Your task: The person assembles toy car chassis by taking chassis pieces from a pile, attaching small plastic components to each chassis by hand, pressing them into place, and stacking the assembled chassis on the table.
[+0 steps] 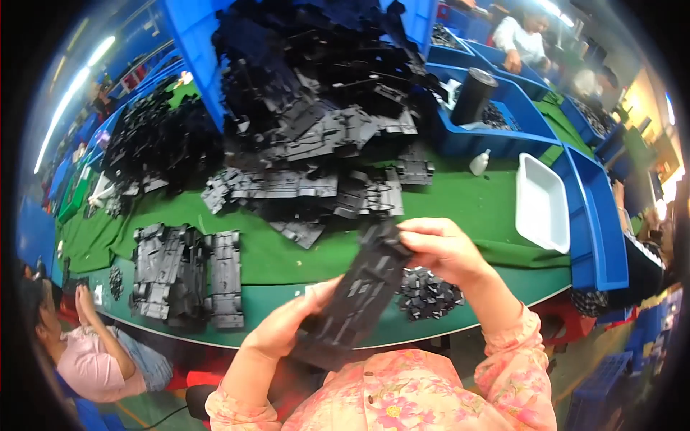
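Between my two hands I hold a long black plastic chassis, tilted over the table's near edge. My left hand is closed round its lower left end. At the upper right end, my right hand pinches the part between thumb and fingers. Just beneath my right hand lies a heap of small black pieces. To the left, a neat stack of similar black chassis stands near the table edge, with a single chassis beside it.
A large pile of black plastic parts spills from a blue bin across the green cloth. At right are a white tray, a small white bottle and blue bins. Another person sits at left; one more works far right.
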Demonstrator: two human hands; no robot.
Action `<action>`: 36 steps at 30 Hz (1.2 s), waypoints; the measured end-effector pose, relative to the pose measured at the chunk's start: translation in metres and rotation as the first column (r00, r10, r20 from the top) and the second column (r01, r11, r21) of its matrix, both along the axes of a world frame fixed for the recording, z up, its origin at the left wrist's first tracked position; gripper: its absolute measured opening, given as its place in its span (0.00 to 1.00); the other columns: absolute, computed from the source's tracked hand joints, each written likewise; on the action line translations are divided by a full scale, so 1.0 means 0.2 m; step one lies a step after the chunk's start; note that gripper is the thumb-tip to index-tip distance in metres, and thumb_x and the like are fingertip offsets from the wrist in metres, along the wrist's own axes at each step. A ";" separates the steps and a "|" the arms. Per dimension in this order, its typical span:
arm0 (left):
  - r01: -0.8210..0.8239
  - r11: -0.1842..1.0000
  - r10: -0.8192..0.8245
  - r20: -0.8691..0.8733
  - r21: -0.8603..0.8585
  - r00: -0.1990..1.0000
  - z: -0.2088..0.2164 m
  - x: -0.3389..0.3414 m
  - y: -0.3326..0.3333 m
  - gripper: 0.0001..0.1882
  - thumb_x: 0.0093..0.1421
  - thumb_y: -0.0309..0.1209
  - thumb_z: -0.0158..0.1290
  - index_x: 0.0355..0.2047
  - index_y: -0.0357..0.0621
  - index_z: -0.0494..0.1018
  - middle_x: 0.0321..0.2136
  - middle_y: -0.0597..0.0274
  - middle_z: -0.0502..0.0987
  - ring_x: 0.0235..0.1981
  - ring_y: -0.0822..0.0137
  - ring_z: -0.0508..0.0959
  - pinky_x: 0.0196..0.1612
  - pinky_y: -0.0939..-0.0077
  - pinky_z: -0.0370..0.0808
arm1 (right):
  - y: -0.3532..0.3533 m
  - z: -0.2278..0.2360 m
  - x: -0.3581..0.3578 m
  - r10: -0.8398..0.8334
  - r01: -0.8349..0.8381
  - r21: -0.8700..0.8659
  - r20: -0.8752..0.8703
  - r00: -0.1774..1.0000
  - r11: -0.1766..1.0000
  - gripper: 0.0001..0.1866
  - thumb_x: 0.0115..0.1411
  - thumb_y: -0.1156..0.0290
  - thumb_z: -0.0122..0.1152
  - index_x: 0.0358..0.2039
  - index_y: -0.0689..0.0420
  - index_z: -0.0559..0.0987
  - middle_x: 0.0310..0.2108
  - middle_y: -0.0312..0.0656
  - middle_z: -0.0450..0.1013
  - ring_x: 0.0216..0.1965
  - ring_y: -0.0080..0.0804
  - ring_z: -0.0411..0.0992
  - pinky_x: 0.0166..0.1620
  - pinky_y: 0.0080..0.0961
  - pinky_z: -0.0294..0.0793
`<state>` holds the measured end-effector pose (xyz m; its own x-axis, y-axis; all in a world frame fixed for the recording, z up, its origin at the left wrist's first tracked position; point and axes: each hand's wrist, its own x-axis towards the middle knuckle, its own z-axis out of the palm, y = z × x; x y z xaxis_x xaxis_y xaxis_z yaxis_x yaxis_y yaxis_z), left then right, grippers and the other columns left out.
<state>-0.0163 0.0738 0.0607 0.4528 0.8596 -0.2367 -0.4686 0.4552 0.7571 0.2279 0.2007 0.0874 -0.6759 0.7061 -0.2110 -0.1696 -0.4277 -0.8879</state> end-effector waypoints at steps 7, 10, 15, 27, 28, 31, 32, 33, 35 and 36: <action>-0.067 0.997 0.073 0.237 -0.034 0.969 -0.02 0.17 -0.09 0.42 0.61 0.59 0.38 0.62 0.35 0.47 0.55 0.36 0.61 0.45 0.46 0.75 0.47 0.56 0.74 | -0.02 -0.01 -0.02 -0.170 0.010 0.724 0.148 0.974 0.690 0.12 0.60 0.71 0.57 0.44 0.61 0.77 0.37 0.35 0.71 0.33 0.20 0.69 0.37 0.18 0.70; -0.312 0.949 0.304 0.368 -0.038 0.879 -0.14 0.12 -0.17 0.44 0.61 0.61 0.34 0.62 0.34 0.48 0.57 0.40 0.59 0.46 0.45 0.74 0.48 0.50 0.73 | -0.03 0.01 0.11 -0.338 -0.126 0.846 0.338 0.878 0.518 0.08 0.54 0.79 0.60 0.36 0.63 0.78 0.32 0.39 0.73 0.33 0.27 0.72 0.35 0.21 0.71; -0.577 0.802 0.585 0.399 -0.155 0.707 -0.20 0.14 -0.20 0.40 0.63 0.58 0.31 0.62 0.35 0.49 0.58 0.42 0.59 0.46 0.45 0.73 0.46 0.45 0.74 | -0.07 -0.14 0.25 -0.327 -0.328 0.846 0.478 0.815 0.420 0.07 0.50 0.81 0.61 0.32 0.60 0.78 0.30 0.43 0.72 0.31 0.39 0.72 0.34 0.28 0.72; -0.472 0.858 0.511 0.432 -0.202 0.744 -0.24 0.12 -0.26 0.39 0.63 0.56 0.36 0.63 0.38 0.47 0.59 0.46 0.58 0.53 0.46 0.69 0.53 0.50 0.69 | -0.09 -0.21 0.21 -0.376 -0.524 0.742 0.667 0.643 0.418 0.10 0.46 0.77 0.62 0.32 0.60 0.77 0.31 0.47 0.71 0.37 0.47 0.70 0.41 0.37 0.71; -0.432 0.885 0.456 0.519 -0.176 0.723 -0.25 0.12 -0.27 0.37 0.64 0.54 0.34 0.63 0.39 0.48 0.59 0.45 0.58 0.52 0.48 0.69 0.53 0.52 0.69 | -0.09 -0.22 0.22 -0.384 -0.505 0.770 0.635 0.671 0.390 0.09 0.46 0.79 0.62 0.31 0.61 0.77 0.30 0.47 0.71 0.34 0.46 0.70 0.37 0.34 0.71; -0.499 0.857 0.496 0.468 -0.129 0.731 -0.25 0.13 -0.26 0.33 0.66 0.51 0.31 0.62 0.39 0.48 0.59 0.45 0.57 0.52 0.50 0.69 0.54 0.55 0.69 | -0.10 -0.19 0.23 -0.407 -0.434 0.756 0.639 0.653 0.490 0.06 0.46 0.80 0.62 0.27 0.63 0.76 0.25 0.46 0.70 0.28 0.44 0.71 0.33 0.32 0.71; -0.513 0.849 0.513 0.443 -0.131 0.736 -0.25 0.13 -0.26 0.33 0.66 0.50 0.31 0.62 0.39 0.48 0.59 0.46 0.57 0.52 0.51 0.69 0.54 0.56 0.69 | -0.10 -0.17 0.22 -0.431 -0.428 0.761 0.636 0.640 0.487 0.05 0.46 0.80 0.62 0.26 0.63 0.76 0.23 0.46 0.70 0.25 0.42 0.71 0.31 0.31 0.71; -0.524 0.839 0.526 0.473 -0.149 0.707 -0.26 0.10 -0.27 0.33 0.66 0.51 0.31 0.62 0.39 0.48 0.59 0.46 0.57 0.52 0.51 0.69 0.54 0.55 0.69 | -0.09 -0.15 0.18 -0.418 -0.384 0.766 0.616 0.668 0.515 0.05 0.46 0.80 0.62 0.26 0.63 0.76 0.24 0.45 0.71 0.26 0.40 0.71 0.32 0.29 0.71; -0.531 0.822 0.557 0.488 -0.208 0.671 -0.26 0.10 -0.28 0.36 0.65 0.54 0.34 0.62 0.38 0.48 0.58 0.47 0.60 0.51 0.50 0.71 0.53 0.54 0.70 | -0.09 -0.07 0.11 -0.338 -0.356 0.732 0.615 0.712 0.581 0.05 0.50 0.77 0.60 0.29 0.63 0.78 0.28 0.47 0.75 0.30 0.39 0.74 0.35 0.28 0.73; -0.526 0.834 0.531 0.496 -0.164 0.687 -0.28 0.07 -0.29 0.39 0.62 0.57 0.35 0.62 0.37 0.49 0.56 0.46 0.63 0.48 0.48 0.72 0.51 0.53 0.71 | -0.09 -0.07 0.06 -0.239 -0.316 0.651 0.617 0.750 0.690 0.06 0.52 0.75 0.60 0.31 0.63 0.78 0.29 0.45 0.76 0.31 0.34 0.75 0.36 0.26 0.73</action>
<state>-0.0022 0.0163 0.0042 -0.0224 0.9927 -0.1186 -0.9409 0.0192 0.3382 0.2395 0.1822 0.0728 -0.6071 0.7930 -0.0501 0.5239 0.3521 -0.7756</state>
